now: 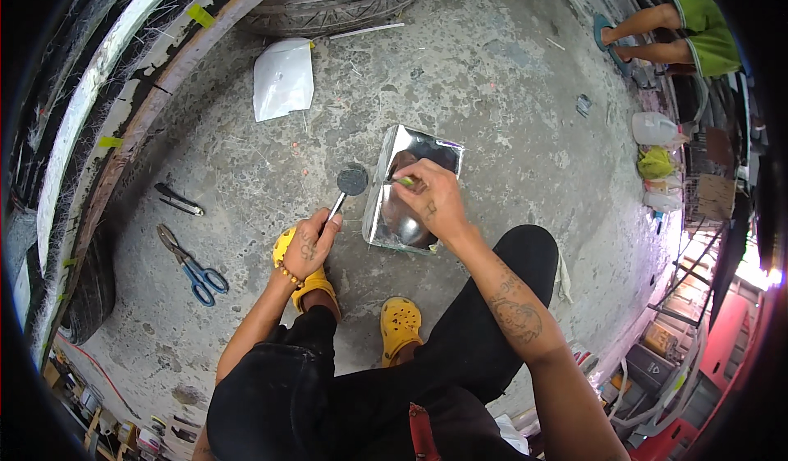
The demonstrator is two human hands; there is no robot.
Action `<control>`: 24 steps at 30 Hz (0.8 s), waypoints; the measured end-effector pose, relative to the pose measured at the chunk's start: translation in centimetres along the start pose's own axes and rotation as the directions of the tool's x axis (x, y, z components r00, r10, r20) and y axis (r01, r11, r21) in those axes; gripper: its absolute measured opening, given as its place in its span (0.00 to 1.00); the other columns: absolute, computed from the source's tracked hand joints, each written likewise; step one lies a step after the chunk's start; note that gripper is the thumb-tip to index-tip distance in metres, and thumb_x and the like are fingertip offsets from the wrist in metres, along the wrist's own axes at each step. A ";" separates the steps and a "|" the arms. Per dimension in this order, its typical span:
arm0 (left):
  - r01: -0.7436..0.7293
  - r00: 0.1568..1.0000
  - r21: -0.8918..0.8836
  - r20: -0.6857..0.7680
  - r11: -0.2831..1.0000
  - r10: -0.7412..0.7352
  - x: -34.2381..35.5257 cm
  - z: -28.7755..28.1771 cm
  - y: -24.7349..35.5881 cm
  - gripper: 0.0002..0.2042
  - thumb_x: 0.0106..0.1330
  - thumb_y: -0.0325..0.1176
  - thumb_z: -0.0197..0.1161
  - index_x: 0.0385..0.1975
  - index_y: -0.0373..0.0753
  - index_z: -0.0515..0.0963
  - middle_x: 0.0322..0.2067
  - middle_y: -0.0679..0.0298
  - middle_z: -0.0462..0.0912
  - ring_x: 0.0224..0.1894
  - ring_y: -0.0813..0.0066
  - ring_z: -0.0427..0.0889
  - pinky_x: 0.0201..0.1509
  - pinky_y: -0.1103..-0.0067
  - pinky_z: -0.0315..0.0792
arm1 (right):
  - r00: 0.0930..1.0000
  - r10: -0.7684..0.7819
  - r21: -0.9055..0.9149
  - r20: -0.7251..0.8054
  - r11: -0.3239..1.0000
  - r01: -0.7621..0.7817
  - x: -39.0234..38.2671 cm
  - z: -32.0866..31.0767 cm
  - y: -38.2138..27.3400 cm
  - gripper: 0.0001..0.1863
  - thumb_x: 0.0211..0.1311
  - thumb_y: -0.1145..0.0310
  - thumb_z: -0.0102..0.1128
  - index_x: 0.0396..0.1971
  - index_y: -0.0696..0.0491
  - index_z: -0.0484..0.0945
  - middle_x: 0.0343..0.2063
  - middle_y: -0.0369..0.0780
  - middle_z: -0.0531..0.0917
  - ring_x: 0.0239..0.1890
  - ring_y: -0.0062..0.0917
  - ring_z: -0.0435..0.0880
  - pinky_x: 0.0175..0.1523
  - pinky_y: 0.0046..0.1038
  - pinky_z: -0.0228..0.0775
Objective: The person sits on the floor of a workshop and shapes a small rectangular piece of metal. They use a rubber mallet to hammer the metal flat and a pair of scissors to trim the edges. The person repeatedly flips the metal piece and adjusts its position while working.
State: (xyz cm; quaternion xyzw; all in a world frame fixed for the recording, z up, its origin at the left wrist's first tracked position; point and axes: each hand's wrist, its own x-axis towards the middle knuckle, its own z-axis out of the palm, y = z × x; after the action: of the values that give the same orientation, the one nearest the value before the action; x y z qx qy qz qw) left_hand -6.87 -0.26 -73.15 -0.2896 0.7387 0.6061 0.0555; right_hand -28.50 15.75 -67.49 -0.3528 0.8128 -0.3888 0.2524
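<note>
My left hand (312, 239) is wrapped round the silver handle of a dark, round-headed tool (353, 180), held beside a shiny metal box (410, 219) on the concrete floor. My right hand (431, 202) pinches a small green-and-dark tool (404, 181) against the box's top, near its left edge; its tip is too small to make out clearly. Blue-handled tin snips (199, 279) lie left of my left hand, below a small black tool (176, 198).
A white sheet (282, 82) and a tyre (336, 1) lie ahead. Long boards (107, 116) curve along the left. At the upper right, another person's legs (657, 30) show, near plastic jugs (648, 128) and clutter. My knees and yellow clogs (400, 325) are below.
</note>
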 end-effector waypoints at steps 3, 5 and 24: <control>-0.075 0.997 0.004 0.022 0.997 0.075 -0.2 -0.4 1.1 0.17 0.78 0.42 0.52 0.32 0.35 0.76 0.14 0.67 0.71 0.17 0.80 0.71 0.23 0.78 0.64 | 0.997 -0.041 0.156 -0.059 0.987 0.049 -0.1 1.7 1.8 0.09 0.62 0.74 0.67 0.41 0.60 0.85 0.34 0.44 0.83 0.33 0.33 0.84 0.39 0.29 0.75; -0.118 0.991 -0.030 0.054 0.993 0.119 -1.1 -1.7 5.4 0.17 0.78 0.42 0.51 0.33 0.35 0.76 0.14 0.67 0.71 0.17 0.80 0.71 0.23 0.77 0.64 | 0.983 -0.158 0.101 -0.094 0.981 0.167 -0.2 1.9 2.5 0.09 0.62 0.74 0.66 0.41 0.60 0.85 0.31 0.45 0.83 0.31 0.36 0.83 0.37 0.31 0.74; -0.263 0.957 0.174 0.167 0.949 0.235 -2.5 -4.6 14.6 0.13 0.78 0.36 0.50 0.35 0.33 0.73 0.18 0.50 0.77 0.22 0.48 0.80 0.27 0.63 0.71 | 0.956 -0.292 -0.087 -0.019 0.953 0.290 -0.5 0.9 2.7 0.10 0.63 0.72 0.65 0.42 0.58 0.84 0.38 0.44 0.87 0.37 0.40 0.87 0.42 0.32 0.80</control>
State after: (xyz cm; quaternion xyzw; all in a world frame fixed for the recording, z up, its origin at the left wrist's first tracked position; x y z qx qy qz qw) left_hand -10.76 -2.18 -58.25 -0.1424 0.8190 0.5526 0.0595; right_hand -28.60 16.92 -70.11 -0.4726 0.7715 -0.3929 0.1644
